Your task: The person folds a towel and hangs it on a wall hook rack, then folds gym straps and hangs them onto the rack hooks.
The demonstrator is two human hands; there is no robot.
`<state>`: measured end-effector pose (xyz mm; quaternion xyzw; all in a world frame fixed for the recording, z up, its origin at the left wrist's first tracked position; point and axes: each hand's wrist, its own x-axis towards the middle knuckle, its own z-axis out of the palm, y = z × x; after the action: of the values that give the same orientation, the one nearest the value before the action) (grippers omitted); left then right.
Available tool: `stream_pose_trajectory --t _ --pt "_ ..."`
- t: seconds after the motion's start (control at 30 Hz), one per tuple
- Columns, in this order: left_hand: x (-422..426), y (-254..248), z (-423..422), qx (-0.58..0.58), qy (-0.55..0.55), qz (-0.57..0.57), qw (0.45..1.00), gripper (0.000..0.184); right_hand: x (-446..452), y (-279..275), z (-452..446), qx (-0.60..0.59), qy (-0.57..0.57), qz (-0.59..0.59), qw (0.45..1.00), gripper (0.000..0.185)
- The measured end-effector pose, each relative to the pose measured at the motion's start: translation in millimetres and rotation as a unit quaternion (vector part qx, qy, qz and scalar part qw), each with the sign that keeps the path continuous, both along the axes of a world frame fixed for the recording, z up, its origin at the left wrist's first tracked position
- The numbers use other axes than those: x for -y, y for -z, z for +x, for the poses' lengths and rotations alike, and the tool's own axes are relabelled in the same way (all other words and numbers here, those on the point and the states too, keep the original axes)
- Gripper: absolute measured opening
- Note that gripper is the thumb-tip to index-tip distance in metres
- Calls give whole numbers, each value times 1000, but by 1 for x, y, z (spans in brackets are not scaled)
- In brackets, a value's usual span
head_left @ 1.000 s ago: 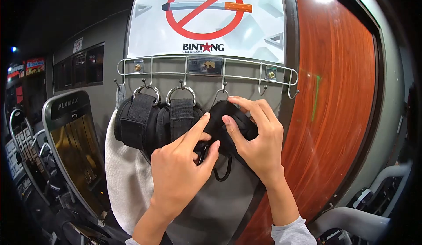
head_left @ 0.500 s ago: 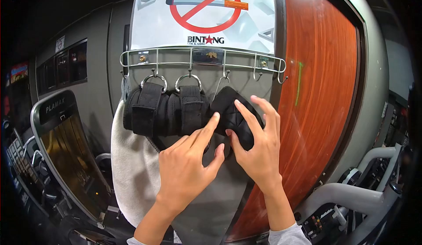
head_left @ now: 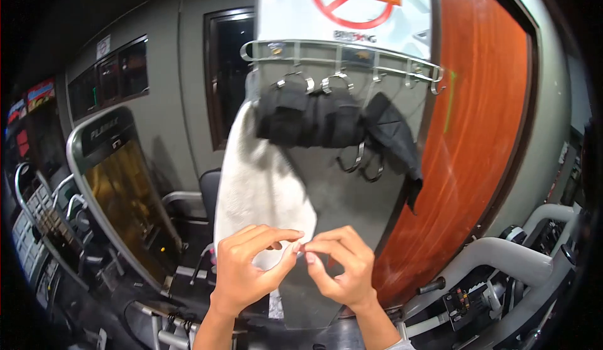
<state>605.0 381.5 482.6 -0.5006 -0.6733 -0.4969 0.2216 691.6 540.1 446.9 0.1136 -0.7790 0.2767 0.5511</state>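
My left hand [head_left: 248,265] is in front of the lower part of a pale towel [head_left: 251,180], fingers bent and thumb apart from the index finger. Facing it, my right hand [head_left: 344,267] has its fingers curved and its thumb a little apart. The fingertips of both hands meet or nearly meet, and I see no object between them. Above, two black padded cuffs [head_left: 289,114] with metal D-rings hang from a wire hook rack [head_left: 314,47]. Beside them hangs a folded black fabric piece with a stitched cross [head_left: 392,127]; its lower end dangles. Metal rings [head_left: 372,169] show below the cuffs.
A no-smoking sign [head_left: 352,11] is mounted above the rack. At right are a reddish wooden door [head_left: 483,99] and grey-framed gym equipment [head_left: 509,256]. A weight machine marked PLAMAX [head_left: 119,180] stands at left, near a dark window [head_left: 229,67].
Both hands have left the black stitched piece and come down and together. That piece now hangs with its end loose. The view has shifted, so the rack appears higher and further right.
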Motion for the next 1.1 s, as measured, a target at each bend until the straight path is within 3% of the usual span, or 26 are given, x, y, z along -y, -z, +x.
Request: stream_pose_trajectory --t 0.2,0.27,0.43,0.6,0.67,0.87,1.07,1.1 --pt "98 55 -1 108 -94 13 990 20 82 69 -35 144 -165 -102 970 14" --pt "130 72 2 141 -147 3 979 18 106 92 -42 261 -200 -145 933 18" --pt "206 118 26 259 -245 19 934 16 153 144 -60 397 -280 -120 866 20" --pt "254 179 58 349 -301 62 885 15 199 192 -74 455 -357 -111 808 22" --pt "266 204 70 400 -292 66 866 16 214 215 -83 425 -361 -75 827 23" --pt "269 284 87 476 -268 111 830 25 235 246 -107 436 -385 -52 812 23" --pt "251 289 69 513 -278 105 805 36 233 260 -133 464 -405 -66 785 24" --pt "249 296 62 483 -301 110 815 38 232 255 -137 503 -403 -108 757 26"
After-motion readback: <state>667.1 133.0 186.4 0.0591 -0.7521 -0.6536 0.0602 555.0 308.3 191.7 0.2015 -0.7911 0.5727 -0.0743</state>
